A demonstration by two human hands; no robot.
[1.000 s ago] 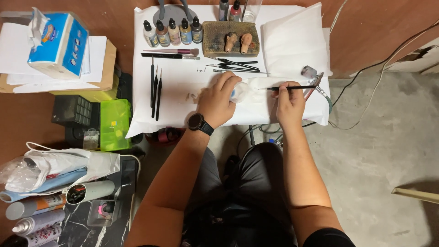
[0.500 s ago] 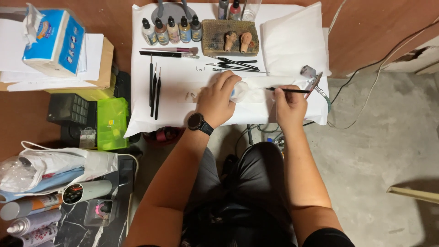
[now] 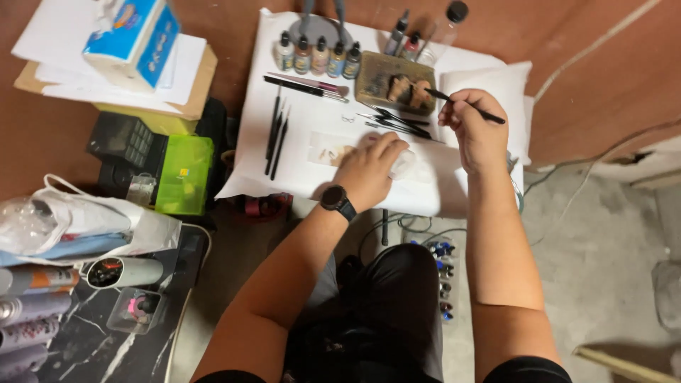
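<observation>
The right hand [image 3: 477,131] is pinching a thin brush [image 3: 468,106] over the brown tray [image 3: 376,81], best dipped gently, while the left hand [image 3: 372,170] is pressing fingers together on a small clear piece [image 3: 403,164] on the white surface [image 3: 312,170].

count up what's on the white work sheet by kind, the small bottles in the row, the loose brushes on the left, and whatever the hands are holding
Small dropper bottles in the row: 4
Loose black brushes at left: 3
Brush held in right hand: 1
Pale thing under left hand: 1
Total: 9
</observation>
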